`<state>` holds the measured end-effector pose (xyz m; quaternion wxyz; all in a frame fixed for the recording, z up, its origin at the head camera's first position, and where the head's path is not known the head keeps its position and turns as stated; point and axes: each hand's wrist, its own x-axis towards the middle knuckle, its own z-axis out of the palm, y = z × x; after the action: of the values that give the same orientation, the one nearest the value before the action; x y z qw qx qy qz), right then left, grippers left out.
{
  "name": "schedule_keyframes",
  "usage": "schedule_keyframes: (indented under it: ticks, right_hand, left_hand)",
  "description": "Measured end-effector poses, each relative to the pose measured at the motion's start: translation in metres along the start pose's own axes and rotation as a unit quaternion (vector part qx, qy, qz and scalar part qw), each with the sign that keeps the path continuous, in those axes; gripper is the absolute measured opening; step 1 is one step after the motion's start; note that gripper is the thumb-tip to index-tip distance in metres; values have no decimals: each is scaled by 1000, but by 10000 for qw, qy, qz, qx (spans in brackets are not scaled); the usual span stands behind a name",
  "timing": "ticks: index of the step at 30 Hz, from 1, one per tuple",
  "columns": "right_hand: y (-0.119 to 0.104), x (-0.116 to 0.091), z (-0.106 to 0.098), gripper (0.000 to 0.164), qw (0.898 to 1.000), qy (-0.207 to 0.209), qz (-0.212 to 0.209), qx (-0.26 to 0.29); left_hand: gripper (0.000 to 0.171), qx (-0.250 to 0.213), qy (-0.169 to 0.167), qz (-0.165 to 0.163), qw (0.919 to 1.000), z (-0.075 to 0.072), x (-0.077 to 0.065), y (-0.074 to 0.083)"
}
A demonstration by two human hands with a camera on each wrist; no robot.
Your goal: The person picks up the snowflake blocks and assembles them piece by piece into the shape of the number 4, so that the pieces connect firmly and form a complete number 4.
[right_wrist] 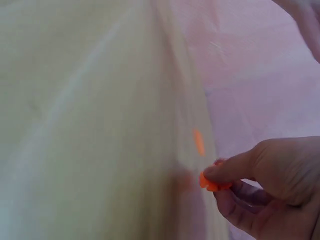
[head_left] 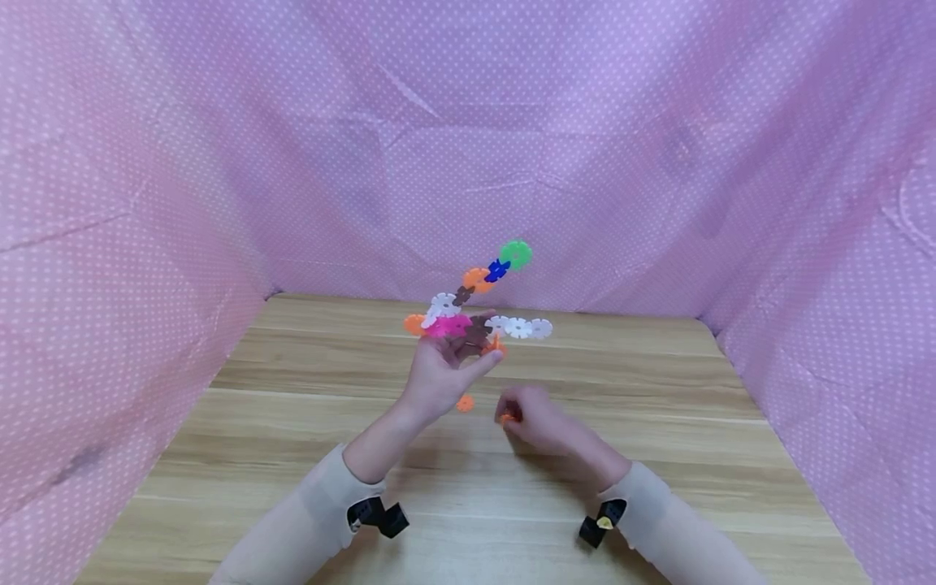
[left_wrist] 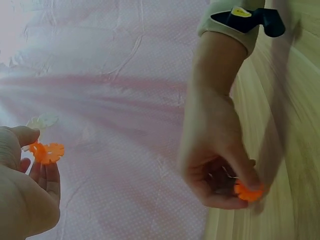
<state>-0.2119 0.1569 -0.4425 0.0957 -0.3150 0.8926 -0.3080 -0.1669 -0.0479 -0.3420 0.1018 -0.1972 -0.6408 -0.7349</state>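
Observation:
My left hand (head_left: 436,380) holds up a branching chain of interlocking snowflake discs (head_left: 449,327) above the table. One arm of the chain slants up through white, brown, orange and blue discs to a green disc (head_left: 516,255); another runs right to several white discs (head_left: 519,327). Near the left thumb, orange discs (left_wrist: 48,153) join at an angle. Low over the table, to the right, my right hand (head_left: 539,420) pinches a loose orange snowflake disc (right_wrist: 209,183) between thumb and fingers. The fingers partly cover that disc.
Another orange snowflake disc (head_left: 465,403) lies on the wooden table (head_left: 307,422) between the two hands. Pink dotted cloth (head_left: 468,162) hangs behind the table and along both sides. Each wrist wears a small black camera mount (head_left: 380,516).

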Motion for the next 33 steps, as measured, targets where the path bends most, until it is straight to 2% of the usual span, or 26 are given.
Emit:
schedule_keyframes:
  ticks: [2,6,11,13,15,20,24,28,33]
  right_hand:
    - [3,-2,-13,10,9997,183,38,182]
    - [6,-5,-45,6,9943,1020,124,271]
    - [-4,-5,-91,5,9732,2266,-57,384]
    - [-10,-6,-106,5,9645,2593,-165,471]
    - [-18,-7,-120,8,9582,2746,-329,730]
    - [-42,-12,-145,13,9414,2737,-908,1750]
    - [-62,-13,-154,12,9269,2521,-1470,2360]
    - [-77,-12,-153,12,9282,2199,-1890,2332]
    - [-86,-9,-145,12,9331,1974,-2019,2226]
  left_hand:
    - [28,27,-23,-19,10000,1,0,-1]
    - [30,93,-67,11,9999,3,1,-2]
    - [35,203,-106,72,9997,4,3,-2]
    - [33,264,-118,58,9996,4,3,-2]
    - [31,300,-142,42,9994,4,2,-2]
    - [33,230,-200,53,9995,5,-2,-4]
    - [35,162,-234,13,9996,6,-4,-6]
    - [34,159,-238,-43,9996,7,-4,-6]
    - [36,231,-306,-3,9993,7,-5,-7]
